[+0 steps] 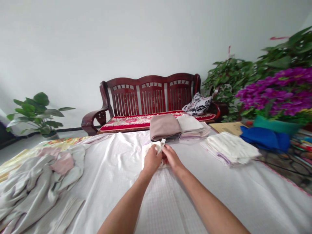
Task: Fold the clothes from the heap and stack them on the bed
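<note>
My left hand [152, 158] is closed on a small white cloth item [145, 151] that carries a pale tag [163, 141] and a reddish patch near its lower side. Opposite it, my right hand [172, 158] has its fingers curled at the item's right side, by the tag. The item lies on the white sheet, and my hands cover most of it, so its exact kind cannot be made out. Just beyond stand a folded brown garment stack [164, 126] and a folded white and pinkish stack [191, 125].
Crumpled grey and pink clothes [41, 175] lie at the left. Another folded white pile [230, 146] sits at the right, near a blue cloth [264, 138] and purple flowers in a teal pot [275, 126]. Behind is a wooden bench [152, 97] with a patterned cushion [197, 104].
</note>
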`<state>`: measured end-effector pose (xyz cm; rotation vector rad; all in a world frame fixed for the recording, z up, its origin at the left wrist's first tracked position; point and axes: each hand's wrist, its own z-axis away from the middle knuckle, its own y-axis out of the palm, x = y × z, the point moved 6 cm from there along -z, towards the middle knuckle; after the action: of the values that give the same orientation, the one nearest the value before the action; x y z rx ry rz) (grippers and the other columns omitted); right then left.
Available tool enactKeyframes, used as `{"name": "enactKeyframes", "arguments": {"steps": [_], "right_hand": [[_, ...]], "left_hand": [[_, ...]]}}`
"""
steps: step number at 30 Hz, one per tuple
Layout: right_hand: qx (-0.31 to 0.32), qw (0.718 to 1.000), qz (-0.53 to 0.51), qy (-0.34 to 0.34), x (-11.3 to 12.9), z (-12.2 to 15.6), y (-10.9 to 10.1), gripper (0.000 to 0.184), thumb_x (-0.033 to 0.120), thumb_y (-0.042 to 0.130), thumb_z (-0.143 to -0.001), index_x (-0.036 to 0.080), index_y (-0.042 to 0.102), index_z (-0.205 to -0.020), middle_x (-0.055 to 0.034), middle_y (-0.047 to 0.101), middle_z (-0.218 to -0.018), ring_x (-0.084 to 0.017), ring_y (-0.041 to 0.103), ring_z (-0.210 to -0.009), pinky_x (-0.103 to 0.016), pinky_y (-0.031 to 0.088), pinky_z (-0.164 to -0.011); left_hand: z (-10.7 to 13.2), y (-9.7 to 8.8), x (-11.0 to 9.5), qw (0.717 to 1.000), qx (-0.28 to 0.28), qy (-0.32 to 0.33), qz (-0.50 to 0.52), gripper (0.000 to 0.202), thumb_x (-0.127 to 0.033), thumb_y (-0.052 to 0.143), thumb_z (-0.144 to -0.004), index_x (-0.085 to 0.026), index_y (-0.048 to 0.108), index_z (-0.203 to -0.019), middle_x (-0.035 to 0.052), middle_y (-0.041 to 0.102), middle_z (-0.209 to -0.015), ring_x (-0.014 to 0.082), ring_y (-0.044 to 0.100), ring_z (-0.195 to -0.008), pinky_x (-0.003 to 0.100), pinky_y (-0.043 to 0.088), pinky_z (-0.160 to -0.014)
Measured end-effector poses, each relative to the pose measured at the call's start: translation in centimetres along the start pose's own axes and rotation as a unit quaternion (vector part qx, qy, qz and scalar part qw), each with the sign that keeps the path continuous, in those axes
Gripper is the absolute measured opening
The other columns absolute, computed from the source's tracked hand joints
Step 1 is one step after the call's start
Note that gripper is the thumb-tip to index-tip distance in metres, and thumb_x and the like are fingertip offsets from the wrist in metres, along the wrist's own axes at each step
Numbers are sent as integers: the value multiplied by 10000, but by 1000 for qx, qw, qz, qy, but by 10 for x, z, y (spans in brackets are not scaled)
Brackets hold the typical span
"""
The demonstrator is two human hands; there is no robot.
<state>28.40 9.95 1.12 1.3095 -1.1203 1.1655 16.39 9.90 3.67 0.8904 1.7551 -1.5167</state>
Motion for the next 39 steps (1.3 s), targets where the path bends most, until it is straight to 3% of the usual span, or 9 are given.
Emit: {"name": "enactKeyframes", "arguments": {"steps": [3,6,10,16,19,23,28,33,39], "right_hand": [[-76,985,156,-28,1,-6,-12,526,376,506,-864,156,530,-1341,-112,720,-1126,-263,681,-1016,-390,562,-832],[-148,925,327,-123,17,-2,-16,582,263,445,-872,129,464,-1438,-173,602,-1362,-293,569,-1242,-466,458,-1038],[-83,823,515,-225,27,16,5,469,279,352,-975,178,577,-1373,-122,485,-1510,-286,395,-1415,-466,355,-1137],[2,758,627,-180,8,26,11,503,352,290,-1031,214,443,-1490,-73,367,-1600,-274,272,-1490,-525,300,-1158],[6,755,634,-166,3,24,8,538,385,281,-1032,204,380,-1528,-83,323,-1619,-274,236,-1504,-540,280,-1165],[1,755,639,-146,-2,21,7,557,373,297,-1023,207,332,-1553,-85,287,-1633,-292,245,-1499,-559,276,-1161],[-18,752,644,-140,-2,22,5,549,380,323,-1017,217,361,-1540,-112,305,-1624,-308,299,-1473,-535,282,-1155],[-25,765,630,-129,-1,24,4,566,389,340,-1015,167,356,-1535,-195,343,-1589,-309,333,-1459,-513,271,-1160],[-29,872,464,-152,-4,16,-8,709,351,460,-923,147,233,-1562,-175,397,-1563,-267,382,-1436,-465,315,-1161]], "left_hand": [[1,13,8,994,50,-28,89,549,-151,614,-789,-164,514,-1329,111,701,-1088,207,695,-887,275,501,-745],[5,20,17,964,89,-95,233,627,-77,605,-744,-155,476,-1352,143,659,-1195,169,710,-800,257,522,-695],[9,13,19,921,86,-137,354,602,-48,589,-743,-149,485,-1328,124,687,-1102,147,713,-781,258,557,-740],[7,-28,16,989,-32,19,143,379,-218,478,-914,-181,584,-1276,124,702,-1160,229,685,-1023,397,536,-933],[14,-25,12,989,-13,143,-43,415,-301,445,-962,-190,577,-1339,122,583,-1417,296,432,-1400,478,318,-1166],[20,-6,27,967,43,177,-177,487,-345,475,-955,-166,517,-1407,142,402,-1571,341,162,-1522,563,181,-1204],[9,-23,56,996,-33,-5,87,624,-250,593,-866,-112,425,-1451,205,360,-1578,301,263,-1497,451,276,-1194],[8,-24,57,954,10,-132,270,510,-326,621,-857,-67,560,-1292,210,704,-1172,298,693,-1058,392,558,-879],[17,-7,38,893,92,-145,416,400,-294,773,-667,-83,683,-994,110,749,-761,236,712,-666,307,560,-611]]}}
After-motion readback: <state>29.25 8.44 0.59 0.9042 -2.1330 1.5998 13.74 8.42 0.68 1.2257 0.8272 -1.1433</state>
